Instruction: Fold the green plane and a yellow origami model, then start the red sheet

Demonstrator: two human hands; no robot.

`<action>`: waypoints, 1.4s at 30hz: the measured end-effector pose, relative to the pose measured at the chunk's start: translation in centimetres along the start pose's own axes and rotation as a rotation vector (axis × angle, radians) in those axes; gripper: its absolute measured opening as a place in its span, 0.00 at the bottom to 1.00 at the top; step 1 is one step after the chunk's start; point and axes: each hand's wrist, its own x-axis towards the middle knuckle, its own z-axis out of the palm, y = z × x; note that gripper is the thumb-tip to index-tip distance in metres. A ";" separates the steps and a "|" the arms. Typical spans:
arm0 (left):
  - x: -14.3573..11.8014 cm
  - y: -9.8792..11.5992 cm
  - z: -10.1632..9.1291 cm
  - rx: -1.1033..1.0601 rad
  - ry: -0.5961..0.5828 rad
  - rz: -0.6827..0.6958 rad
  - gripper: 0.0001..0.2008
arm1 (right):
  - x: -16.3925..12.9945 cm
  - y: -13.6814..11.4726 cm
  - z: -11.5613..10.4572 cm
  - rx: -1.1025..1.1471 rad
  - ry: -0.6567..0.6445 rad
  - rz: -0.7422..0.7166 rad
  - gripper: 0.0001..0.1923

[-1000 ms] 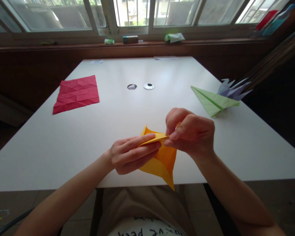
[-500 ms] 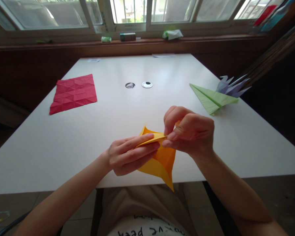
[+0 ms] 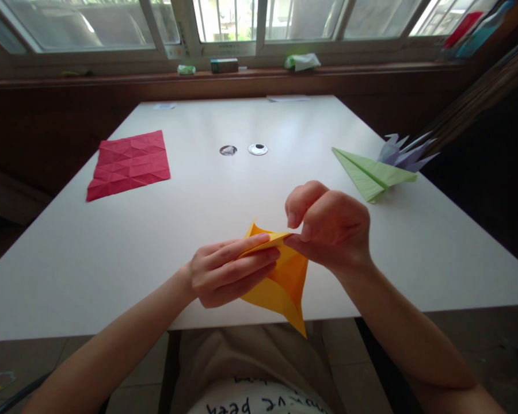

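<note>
A person's two bare hands meet around a folded sheet of yellow paper (image 3: 291,279), over the near edge of a white surface (image 3: 155,230). The left hand (image 3: 231,276) grasps it, the folded upper part pressed between its fingers. The right hand (image 3: 336,230) is curled, one fingertip against the paper's narrow tip and another raised clear above it; whether it pinches the tip, I cannot tell. Below the fingers the sheet flares out, deeper orange inside the fold, and one corner points down toward the person's lap.

Farther left on the surface lies red paper (image 3: 132,165), square and creased all over. At the middle, well apart from the hands, sit two round fittings side by side: a dark disc (image 3: 228,150) and a silver disc (image 3: 258,149) with a black spot. To the right, pointed green paper (image 3: 384,172) lies in front of spiky purple paper (image 3: 408,154).

Beyond, on a windowsill (image 3: 133,76), a small box (image 3: 224,65) stands between a little green packet (image 3: 186,69) and a larger green-and-white bundle (image 3: 302,61); their contents are hidden.
</note>
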 end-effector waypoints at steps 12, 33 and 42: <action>-0.4 -0.3 0.3 0.021 0.013 0.025 0.07 | -0.1 0.2 -0.2 0.087 -0.009 0.043 0.10; -0.4 -0.1 0.4 0.013 0.012 0.011 0.08 | -0.1 0.2 -0.1 0.270 0.019 0.123 0.11; -0.4 -0.1 0.4 -0.002 0.017 0.014 0.08 | 0.0 0.2 0.0 0.309 0.127 0.306 0.18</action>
